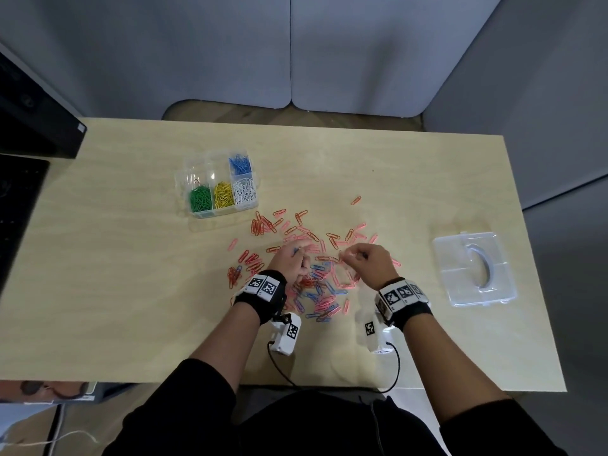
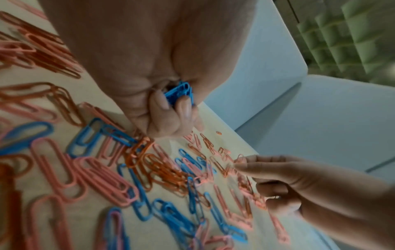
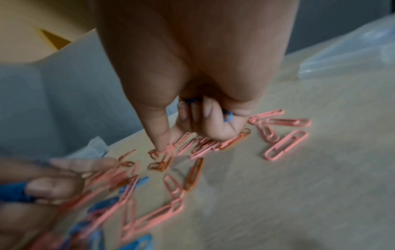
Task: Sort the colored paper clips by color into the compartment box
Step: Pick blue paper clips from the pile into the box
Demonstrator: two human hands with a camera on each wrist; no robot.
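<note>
my left hand curls its fingers round a bundle of blue paper clips. my right hand pinches one blue clip, fingertips down among loose pink, orange and blue clips lying every which way. the compartment box sits beyond my left fingers, bare bench between; its lid lies right of my right fingers.

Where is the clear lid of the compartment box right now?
In the head view the clear lid lies flat at the table's right edge, right of the right hand and far from the compartment box.
</note>
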